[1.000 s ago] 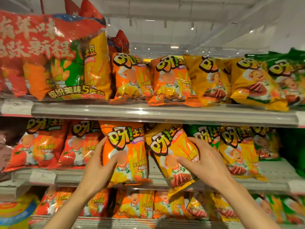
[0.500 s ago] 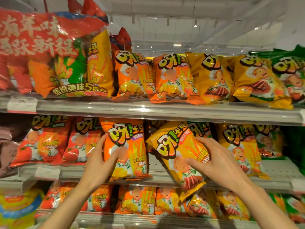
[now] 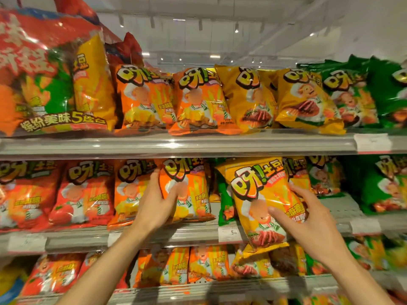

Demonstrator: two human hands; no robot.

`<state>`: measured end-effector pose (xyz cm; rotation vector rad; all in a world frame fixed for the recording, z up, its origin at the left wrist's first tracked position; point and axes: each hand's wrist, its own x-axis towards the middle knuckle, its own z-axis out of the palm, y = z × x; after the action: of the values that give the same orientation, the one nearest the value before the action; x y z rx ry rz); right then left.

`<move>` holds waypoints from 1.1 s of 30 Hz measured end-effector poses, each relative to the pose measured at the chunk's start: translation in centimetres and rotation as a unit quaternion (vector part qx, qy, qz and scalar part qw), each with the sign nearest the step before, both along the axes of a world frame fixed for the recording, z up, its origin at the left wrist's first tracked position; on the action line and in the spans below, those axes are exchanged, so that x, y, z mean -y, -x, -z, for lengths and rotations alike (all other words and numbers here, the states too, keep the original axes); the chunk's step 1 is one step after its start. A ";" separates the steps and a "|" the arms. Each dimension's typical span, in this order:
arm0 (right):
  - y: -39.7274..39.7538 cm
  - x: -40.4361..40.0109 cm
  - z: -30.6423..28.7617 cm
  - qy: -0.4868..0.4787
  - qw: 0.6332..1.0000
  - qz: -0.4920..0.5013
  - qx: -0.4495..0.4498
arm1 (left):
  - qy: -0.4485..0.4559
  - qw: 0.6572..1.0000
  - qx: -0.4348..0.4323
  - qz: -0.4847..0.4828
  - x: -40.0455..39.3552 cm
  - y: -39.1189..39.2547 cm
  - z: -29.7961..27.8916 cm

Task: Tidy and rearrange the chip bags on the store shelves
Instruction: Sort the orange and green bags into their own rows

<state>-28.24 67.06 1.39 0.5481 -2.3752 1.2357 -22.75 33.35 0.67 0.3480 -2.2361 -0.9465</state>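
An orange chip bag (image 3: 189, 190) stands upright on the middle shelf (image 3: 193, 235). My left hand (image 3: 156, 208) grips its left edge, thumb across the front and fingers behind it. A yellow chip bag (image 3: 257, 201) is tilted, with its bottom hanging past the shelf's front edge. My right hand (image 3: 308, 223) holds its right side, thumb on the front and fingers curled behind. A green bag (image 3: 224, 205) shows in the gap between the two.
Red and orange bags (image 3: 83, 194) fill the middle shelf's left, green bags (image 3: 383, 186) its right. The top shelf (image 3: 176, 146) holds a big red multipack (image 3: 44, 80), then orange, yellow and green bags. More bags line the bottom shelf (image 3: 198, 287).
The view has shifted right. My right hand has carried the yellow bag rightward and turned it more upright. My left hand has kept its hold on the orange bag's left edge.
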 end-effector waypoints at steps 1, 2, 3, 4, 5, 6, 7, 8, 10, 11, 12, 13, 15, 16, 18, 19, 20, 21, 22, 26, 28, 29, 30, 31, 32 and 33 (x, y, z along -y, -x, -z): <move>0.0 -0.3 0.2 0.002 1.000 0.000 0.004 | 0.014 1.000 0.012 -0.008 -0.1 0.5 0.1; -0.1 -0.5 0.5 0.002 1.000 0.000 0.009 | 0.032 0.999 0.026 -0.011 -0.4 1.1 0.3; -0.1 -0.5 0.7 0.001 1.000 -0.001 0.016 | 0.053 0.997 0.050 -0.021 -0.5 1.4 0.6; -0.1 -0.6 0.9 -0.001 1.000 -0.001 0.023 | 0.075 0.994 0.076 -0.035 -0.7 1.7 0.8; -0.1 -0.7 1.0 -0.004 1.000 0.001 0.028 | 0.094 0.989 0.102 -0.047 -0.8 2.0 0.9; -0.1 -0.7 1.1 -0.005 0.999 0.002 0.032 | 0.108 0.986 0.117 -0.055 -0.9 2.1 0.9; -0.1 -0.7 1.2 -0.006 0.999 0.003 0.035 | 0.117 0.983 0.126 -0.059 -0.9 2.2 0.7; -0.1 -0.5 1.2 -0.006 0.999 0.004 0.037 | 0.129 0.982 0.126 -0.065 -1.0 2.2 0.6; -0.2 -0.1 1.1 0.001 0.999 0.004 0.036 | 0.145 0.980 0.104 -0.089 -1.1 2.2 0.6; -0.3 0.1 1.0 0.004 0.999 0.004 0.033 | 0.143 0.981 0.082 -0.099 -1.2 2.0 0.5; -0.3 0.3 1.0 0.008 0.999 0.003 0.031 | 0.138 0.983 0.059 -0.103 -1.3 1.8 0.6; -0.4 0.5 1.0 0.010 0.999 0.003 0.032 | 0.130 0.986 0.042 -0.100 -1.5 1.4 0.7; -0.4 1.0 1.1 0.016 0.999 0.002 0.036 | 0.115 0.989 0.017 -0.089 -1.5 0.8 1.0; -0.4 1.2 1.1 0.020 0.999 0.001 0.038 | 0.107 0.991 -0.001 -0.083 -1.2 0.6 1.3; -0.4 1.6 1.3 0.037 0.998 -0.002 0.041 | 0.097 0.992 -0.051 -0.069 -0.9 0.0 1.5; -0.4 1.7 1.3 0.046 0.998 -0.004 0.045 | 0.096 0.991 -0.075 -0.061 -1.0 -0.2 1.6; -0.3 1.7 1.4 0.052 0.997 -0.006 0.049 | 0.096 0.990 -0.094 -0.052 -1.2 -0.3 1.6; -0.2 1.6 1.5 0.055 0.997 -0.009 0.053 | 0.097 0.989 -0.103 -0.042 -1.7 -0.4 1.5; 0.0 1.4 1.6 0.055 0.997 -0.012 0.055 | 0.098 0.989 -0.109 -0.030 -2.3 -0.4 1.4; 1.2 -0.4 1.3 0.067 0.995 -0.022 0.070 | 0.103 0.989 -0.107 0.028 -5.9 0.7 1.2; 2.2 -1.9 1.1 0.065 0.995 -0.023 0.074 | 0.096 0.990 -0.095 0.037 -7.9 1.7 1.1; 2.7 -2.7 1.0 0.064 0.995 -0.023 0.075 | 0.090 0.991 -0.089 0.038 -8.9 2.3 1.0; 3.4 -3.6 1.0 0.065 0.995 -0.023 0.074 | 0.084 0.993 -0.080 0.039 -9.9 2.9 1.1; 4.0 -4.4 1.1 0.067 0.995 -0.021 0.073 | 0.076 0.994 -0.067 0.044 -10.9 3.5 1.0; 4.6 -5.2 1.1 0.069 0.995 -0.019 0.071 | 0.066 0.995 -0.052 0.047 -11.9 4.2 1.1; 5.2 -6.0 1.1 0.069 0.995 -0.015 0.068 | 0.057 0.997 -0.037 0.048 -12.7 4.9 1.1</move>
<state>-33.40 73.07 0.32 0.4718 -2.3751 1.4825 -27.61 46.08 -0.45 0.1546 -2.2441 -0.8630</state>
